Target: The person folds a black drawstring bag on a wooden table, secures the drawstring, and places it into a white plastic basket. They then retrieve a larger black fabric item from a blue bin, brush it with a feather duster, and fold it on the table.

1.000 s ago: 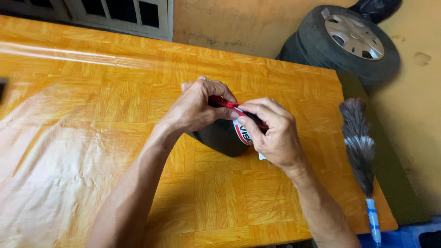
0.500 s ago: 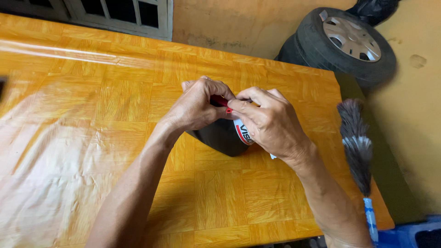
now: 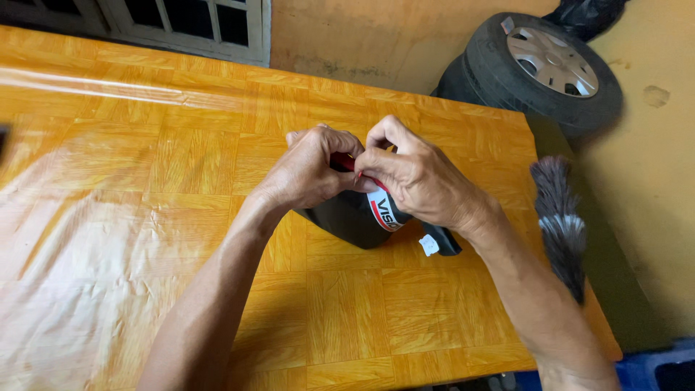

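Note:
Both hands meet over a black plastic part (image 3: 355, 221) that rests on the orange table (image 3: 145, 181). The part carries a white and red sticker and a small white tag at its lower right corner. My left hand (image 3: 311, 170) grips the part's top from the left. My right hand (image 3: 416, 177) pinches a thin red piece (image 3: 344, 162) at the top edge, fingertips touching the left hand. Most of the part's upper side is hidden under the hands.
A car tyre with a silver wheel (image 3: 543, 69) leans on the yellow wall at the back right. A dark feather duster (image 3: 561, 224) hangs off the table's right edge. A barred window frame (image 3: 188, 25) stands behind the table. Clear plastic film covers the tabletop's left side.
My right hand has slid left and up along the part, closing against my left hand. The part has stayed on the table.

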